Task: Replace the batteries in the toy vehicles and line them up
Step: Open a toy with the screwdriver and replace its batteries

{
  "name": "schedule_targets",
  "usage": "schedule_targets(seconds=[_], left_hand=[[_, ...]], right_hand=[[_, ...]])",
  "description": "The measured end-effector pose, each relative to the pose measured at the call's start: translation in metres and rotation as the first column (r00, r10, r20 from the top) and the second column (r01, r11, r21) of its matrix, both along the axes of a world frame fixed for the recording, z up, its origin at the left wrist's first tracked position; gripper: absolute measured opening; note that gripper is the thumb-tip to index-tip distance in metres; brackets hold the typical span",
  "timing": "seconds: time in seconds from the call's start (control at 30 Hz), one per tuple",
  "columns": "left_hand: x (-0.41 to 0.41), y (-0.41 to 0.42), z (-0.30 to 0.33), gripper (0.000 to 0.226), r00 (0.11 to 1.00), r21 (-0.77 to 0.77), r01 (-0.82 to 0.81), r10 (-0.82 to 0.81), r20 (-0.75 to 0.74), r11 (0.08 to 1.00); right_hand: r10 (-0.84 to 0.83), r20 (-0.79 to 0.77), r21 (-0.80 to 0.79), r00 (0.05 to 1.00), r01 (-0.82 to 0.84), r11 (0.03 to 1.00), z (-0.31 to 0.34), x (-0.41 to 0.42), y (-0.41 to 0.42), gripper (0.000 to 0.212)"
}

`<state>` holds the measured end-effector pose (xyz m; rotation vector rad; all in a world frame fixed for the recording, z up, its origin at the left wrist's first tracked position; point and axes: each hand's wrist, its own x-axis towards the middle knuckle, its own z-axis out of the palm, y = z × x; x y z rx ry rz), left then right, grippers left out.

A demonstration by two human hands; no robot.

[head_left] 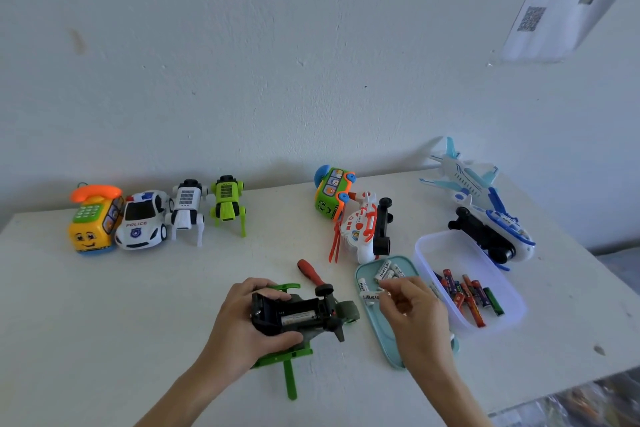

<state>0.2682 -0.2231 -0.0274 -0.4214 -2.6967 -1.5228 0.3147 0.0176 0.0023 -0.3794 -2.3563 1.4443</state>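
Observation:
My left hand (242,322) grips a dark green toy helicopter (304,315) turned belly-up, its battery compartment open with one battery showing inside. Its green rotor blades (289,374) stick out beneath. My right hand (412,312) reaches over a teal tray (384,340) and pinches a white battery (370,296) there; more white batteries (388,270) lie at the tray's far end. A red-handled screwdriver (311,272) lies just behind the helicopter. Lined up at the back left stand a yellow phone car (93,222), a police car (143,220), a white robot dog (187,208) and a green robot dog (227,204).
A clear plastic tub (446,243) holding several coloured batteries (467,295) sits right of the tray. Behind it lie a green bus (332,192), a white-orange helicopter (360,229), and two blue-white planes (464,177) (502,232). The table edge runs along the right.

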Motion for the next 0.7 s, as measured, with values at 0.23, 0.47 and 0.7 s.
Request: schedule_targets(seconds=[0.23,0.47,0.7], left_hand=[[0.000,0.001,0.001,0.052,1.000,-0.038,-0.002,0.002,0.004,0.999],[0.004,0.002,0.002,0.058,1.000,-0.027,0.018,-0.018,-0.005,0.999],[0.006,-0.001,-0.001,0.063,1.000,-0.008,0.022,-0.022,0.015,1.000]], right_hand=[[0.305,-0.107,-0.056,0.946,-0.312,0.948,0.029,0.003,-0.033,0.026],[0.622,-0.003,0.539,0.783,-0.522,0.661,0.009,-0.019,-0.048,0.010],[0.652,0.041,0.708,0.757,-0.483,0.515,0.003,-0.030,-0.048,0.017]])
